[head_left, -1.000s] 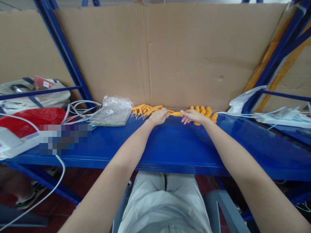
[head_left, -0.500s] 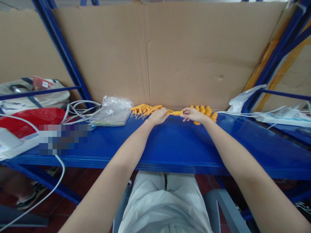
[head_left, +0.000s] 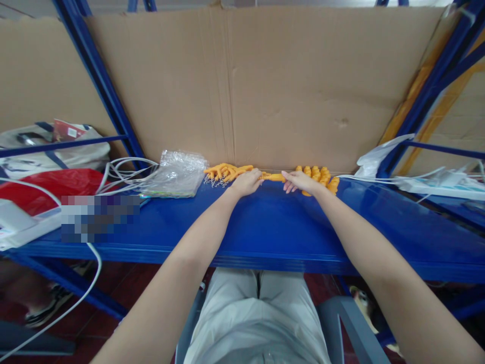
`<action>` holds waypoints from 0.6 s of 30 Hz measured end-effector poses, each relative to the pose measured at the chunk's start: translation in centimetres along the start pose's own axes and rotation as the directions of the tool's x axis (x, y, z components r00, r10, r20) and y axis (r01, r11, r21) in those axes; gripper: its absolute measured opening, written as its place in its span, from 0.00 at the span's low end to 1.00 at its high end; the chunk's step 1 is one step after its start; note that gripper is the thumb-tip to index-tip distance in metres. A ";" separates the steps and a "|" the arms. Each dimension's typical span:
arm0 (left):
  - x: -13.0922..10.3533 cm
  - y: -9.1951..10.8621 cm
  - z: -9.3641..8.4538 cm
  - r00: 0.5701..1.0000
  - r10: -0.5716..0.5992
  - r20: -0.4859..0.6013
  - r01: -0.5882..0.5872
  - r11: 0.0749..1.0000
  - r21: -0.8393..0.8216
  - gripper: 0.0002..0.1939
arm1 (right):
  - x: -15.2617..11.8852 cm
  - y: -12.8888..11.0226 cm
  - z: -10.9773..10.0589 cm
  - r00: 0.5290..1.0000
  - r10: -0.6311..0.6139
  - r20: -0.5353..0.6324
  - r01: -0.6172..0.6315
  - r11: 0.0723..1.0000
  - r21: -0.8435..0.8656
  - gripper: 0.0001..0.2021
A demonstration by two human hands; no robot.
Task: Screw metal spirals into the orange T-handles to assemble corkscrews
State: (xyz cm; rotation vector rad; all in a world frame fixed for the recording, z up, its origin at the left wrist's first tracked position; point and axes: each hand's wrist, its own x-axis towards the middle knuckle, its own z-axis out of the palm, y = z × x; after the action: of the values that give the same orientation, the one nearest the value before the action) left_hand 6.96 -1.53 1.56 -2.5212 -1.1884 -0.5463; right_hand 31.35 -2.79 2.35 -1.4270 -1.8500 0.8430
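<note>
Blue surface (head_left: 276, 227) backed by cardboard (head_left: 288, 91): orange stick (head_left: 273, 177) lay crosswise, spanning the gap from left hand (head_left: 247, 183), closed round one end, to right hand (head_left: 302, 182), equally near, touching the other, that grip unclear.

No text, number, brand or sign can be read here. A small white rectangular label (head_left: 71, 132) is on the flat red packet (head_left: 60, 128) in the cream cloth bag with dark blue straps (head_left: 96, 151), but any print on it is too small for reading. The dark marks (head_left: 18, 166) on this bag are also not legible.
</note>
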 end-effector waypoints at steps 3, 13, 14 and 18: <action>0.1 -0.1 0.2 1.000 0.024 -0.018 -0.024 1.000 0.000 0.13 | -0.2 -0.1 -0.1 0.999 0.037 -0.012 -0.037 0.999 -0.009 0.28; 0.0 0.0 0.2 1.000 0.004 -0.030 -0.004 1.000 -0.010 0.14 | -0.3 0.1 -0.5 0.998 -0.057 0.003 0.057 0.997 0.061 0.13; 0.0 0.1 0.1 1.000 -0.007 -0.026 0.007 1.000 -0.009 0.14 | -0.3 0.0 -0.5 0.998 -0.055 0.015 0.054 0.997 0.051 0.13; -0.1 0.4 -0.2 1.000 -0.025 -0.017 0.025 1.000 -0.001 0.14 | -0.4 -0.2 -0.3 0.999 -0.024 0.040 0.022 0.999 0.040 0.27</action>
State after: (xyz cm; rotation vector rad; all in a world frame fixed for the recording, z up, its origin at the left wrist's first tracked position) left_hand 7.20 -1.91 1.64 -2.5004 -1.2148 -0.5732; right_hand 31.57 -3.15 2.64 -1.3716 -1.8661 0.8979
